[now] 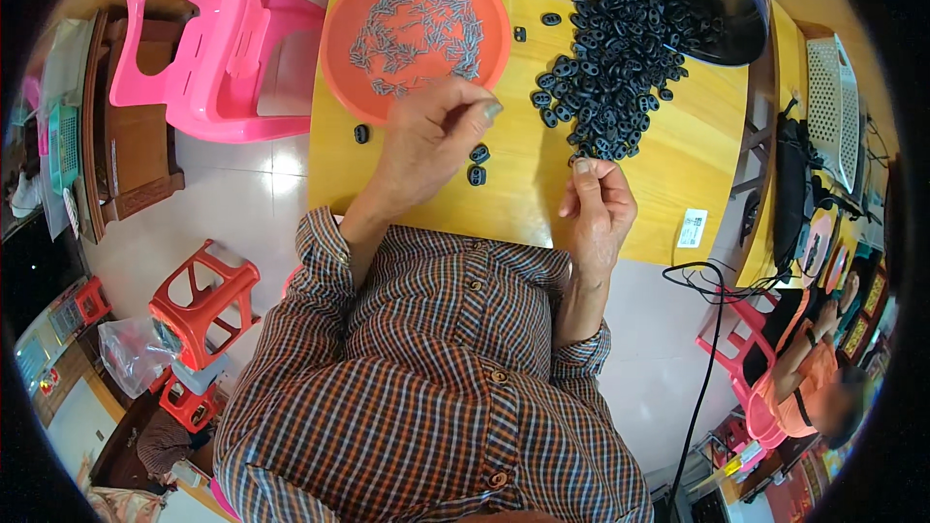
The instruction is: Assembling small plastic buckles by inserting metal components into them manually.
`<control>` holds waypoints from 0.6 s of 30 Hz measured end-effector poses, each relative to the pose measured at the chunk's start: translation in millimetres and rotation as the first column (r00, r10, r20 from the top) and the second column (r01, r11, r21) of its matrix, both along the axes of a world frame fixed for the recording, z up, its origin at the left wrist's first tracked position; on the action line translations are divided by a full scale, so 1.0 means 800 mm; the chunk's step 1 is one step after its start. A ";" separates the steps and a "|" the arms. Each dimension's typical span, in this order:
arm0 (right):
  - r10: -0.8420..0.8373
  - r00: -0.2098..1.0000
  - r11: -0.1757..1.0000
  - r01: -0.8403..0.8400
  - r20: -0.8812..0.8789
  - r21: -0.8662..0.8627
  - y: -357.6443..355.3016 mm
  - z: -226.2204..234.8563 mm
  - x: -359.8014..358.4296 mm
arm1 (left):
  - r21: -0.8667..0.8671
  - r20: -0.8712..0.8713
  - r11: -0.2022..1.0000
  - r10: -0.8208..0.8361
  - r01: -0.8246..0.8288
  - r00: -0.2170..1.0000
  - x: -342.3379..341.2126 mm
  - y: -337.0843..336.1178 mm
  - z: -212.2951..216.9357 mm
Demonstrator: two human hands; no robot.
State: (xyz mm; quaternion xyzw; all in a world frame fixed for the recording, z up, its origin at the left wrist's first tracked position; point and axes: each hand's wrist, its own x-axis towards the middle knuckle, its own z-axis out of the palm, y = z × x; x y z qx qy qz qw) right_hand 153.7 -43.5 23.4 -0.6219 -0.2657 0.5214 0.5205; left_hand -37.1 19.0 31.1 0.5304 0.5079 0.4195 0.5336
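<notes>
Pinching above the yellow table [678,150], left hand [426,140] grip narrow, right hand [599,208] fingertips closed, contents too small to tell

Pretty bright, even daylight-ish lighting, colours pop. Soft glare patches on the white floor tiles [276,160] and a light sheen on the yellow desk [678,155]. Shadows are faint. Heavy fisheye bending with black corners; rim areas go soft and blurry.

A yellow table [697,150] carries an orange tray [339,29] and black oval pieces [605,87].
</notes>
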 end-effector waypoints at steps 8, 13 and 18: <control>-0.018 1.000 1.000 0.018 0.002 -0.002 0.001 0.003 -0.003 | 0.462 -0.481 0.843 -0.021 0.274 0.876 0.047 0.003 -0.031; -0.019 1.000 1.000 0.019 0.003 -0.011 0.000 0.003 -0.001 | 0.451 -0.625 0.823 0.015 0.345 0.781 0.062 0.012 -0.032; 0.000 1.000 1.000 0.000 0.005 -0.011 0.000 0.002 -0.001 | 0.401 -0.670 0.827 -0.028 0.393 0.742 0.064 0.011 -0.038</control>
